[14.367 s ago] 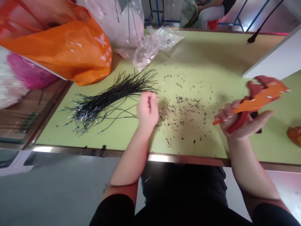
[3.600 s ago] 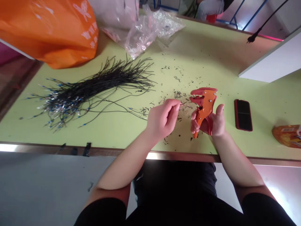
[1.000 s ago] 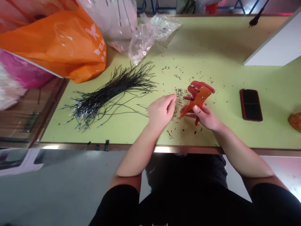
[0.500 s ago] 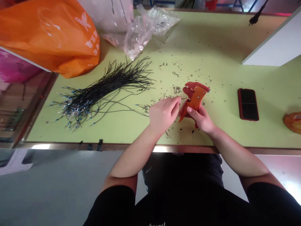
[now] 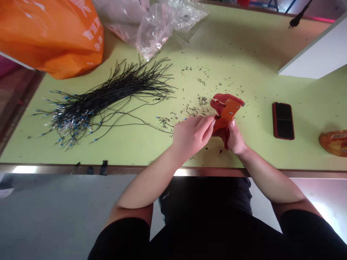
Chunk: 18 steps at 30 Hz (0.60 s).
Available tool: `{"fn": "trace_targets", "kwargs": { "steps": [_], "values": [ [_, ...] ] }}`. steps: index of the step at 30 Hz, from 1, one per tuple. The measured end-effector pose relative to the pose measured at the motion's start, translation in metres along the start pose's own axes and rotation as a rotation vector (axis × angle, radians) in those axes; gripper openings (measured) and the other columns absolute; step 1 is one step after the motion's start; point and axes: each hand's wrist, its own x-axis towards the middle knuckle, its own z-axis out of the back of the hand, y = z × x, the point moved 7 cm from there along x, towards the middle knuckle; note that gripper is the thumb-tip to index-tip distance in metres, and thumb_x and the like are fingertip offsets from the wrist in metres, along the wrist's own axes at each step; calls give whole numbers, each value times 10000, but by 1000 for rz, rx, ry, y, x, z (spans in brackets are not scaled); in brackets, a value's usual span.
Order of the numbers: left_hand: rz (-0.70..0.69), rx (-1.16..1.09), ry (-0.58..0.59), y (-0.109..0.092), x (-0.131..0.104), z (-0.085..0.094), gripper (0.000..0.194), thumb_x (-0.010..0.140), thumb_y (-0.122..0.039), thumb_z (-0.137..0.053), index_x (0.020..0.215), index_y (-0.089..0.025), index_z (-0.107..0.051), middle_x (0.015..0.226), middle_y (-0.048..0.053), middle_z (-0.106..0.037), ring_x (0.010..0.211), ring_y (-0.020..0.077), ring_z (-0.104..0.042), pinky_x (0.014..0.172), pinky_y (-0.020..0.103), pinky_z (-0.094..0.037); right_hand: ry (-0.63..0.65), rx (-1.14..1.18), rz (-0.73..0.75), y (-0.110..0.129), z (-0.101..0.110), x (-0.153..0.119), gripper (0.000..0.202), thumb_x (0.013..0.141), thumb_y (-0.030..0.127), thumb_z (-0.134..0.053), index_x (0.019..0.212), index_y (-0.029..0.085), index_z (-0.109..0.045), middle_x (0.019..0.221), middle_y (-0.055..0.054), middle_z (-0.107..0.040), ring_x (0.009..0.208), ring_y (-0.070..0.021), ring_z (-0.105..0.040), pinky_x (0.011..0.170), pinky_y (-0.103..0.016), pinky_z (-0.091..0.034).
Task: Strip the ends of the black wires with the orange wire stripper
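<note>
My right hand [image 5: 236,139] is wrapped round the handles of a red and orange hand tool [image 5: 229,111], its head pointing away from me. Pinched together, the fingers of my left hand [image 5: 191,134] touch the tool's left side near its jaws. A thin black wire runs from the left towards my left hand; its end at the fingertips is hidden. To the left lies a large bundle of black wires [image 5: 114,90] with blue and silvery ends at its lower left. Short black clippings [image 5: 202,101] are scattered on the green table [image 5: 244,43] around the tool.
An orange bag [image 5: 54,39] stands at the back left, beside clear plastic bags [image 5: 159,25]. On the right are a phone [image 5: 283,121], an orange-brown wrapped object [image 5: 334,142], a white panel [image 5: 314,54] and a black plug [image 5: 295,21].
My left hand has moved right, up against the tool. The tool's handles are closer together, and my right thumb sits higher. The view has shifted slightly.
</note>
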Motion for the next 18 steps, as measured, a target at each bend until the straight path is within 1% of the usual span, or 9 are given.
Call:
{"fn": "trace_targets", "kwargs": {
  "steps": [2, 4, 6, 10, 12, 14, 16, 18],
  "values": [
    [-25, 4, -24, -3, -1, 1, 199, 1118, -235, -522, 1034, -226, -703, 697, -19, -713, 629, 118, -634, 575, 296, -371, -8, -26, -9, 0, 0, -1, 783, 927, 956, -476, 1260, 285, -702, 1052, -112, -784, 1105, -338, -784, 839, -498, -719],
    [-30, 1, -18, -4, -1, 0, 180, 1114, -240, -532, 1044, -234, -697, 707, -21, -719, 627, 119, -636, 582, 298, -384, -17, -43, -11, 0, 1, -2, 805, 910, 974, -465, 1274, 294, -696, 1070, -118, -782, 1134, -355, -775, 831, -517, -719],
    [-29, 0, -14, -5, -2, 0, 160, 1109, -245, -541, 1049, -245, -689, 722, -21, -725, 624, 119, -636, 580, 299, -390, -42, -51, -2, 1, 2, -3, 787, 901, 975, -478, 1242, 301, -696, 1058, -119, -777, 1141, -369, -772, 821, -535, -719],
    [-73, 14, -85, -11, -3, 7, 78, 1080, -213, -592, 1073, -245, -662, 707, -40, -707, 603, 112, -615, 549, 289, -385, -79, -46, 21, 3, 5, -6, 704, 897, 958, -523, 1118, 314, -705, 926, -103, -753, 1099, -388, -777, 786, -562, -715],
    [-93, 8, -103, -13, -3, 9, 64, 1070, -202, -607, 1087, -243, -653, 690, -52, -687, 582, 105, -593, 542, 285, -381, -94, -46, 39, 4, 5, -7, 669, 911, 942, -529, 1066, 316, -709, 856, -92, -729, 1053, -387, -782, 753, -556, -713],
    [-102, -7, -102, -15, -2, 10, 71, 1064, -198, -613, 1105, -241, -651, 680, -59, -671, 575, 101, -581, 547, 283, -374, -128, -46, 76, 6, 7, -8, 647, 924, 923, -536, 1030, 309, -711, 809, -78, -703, 963, -367, -783, 688, -520, -706],
    [-109, -17, -107, -16, -2, 10, 77, 1057, -191, -620, 1114, -235, -648, 673, -63, -655, 576, 98, -576, 552, 281, -364, -167, -32, 123, 8, 9, -8, 613, 941, 889, -566, 992, 295, -710, 772, -55, -674, 824, -317, -762, 603, -452, -680],
    [-115, -19, -120, -17, -2, 11, 72, 1052, -182, -627, 1106, -226, -644, 662, -67, -639, 571, 95, -560, 550, 281, -348, -201, -12, 166, 9, 12, -9, 581, 954, 853, -600, 957, 282, -708, 734, -29, -641, 687, -256, -707, 527, -383, -636]
  ]
}}
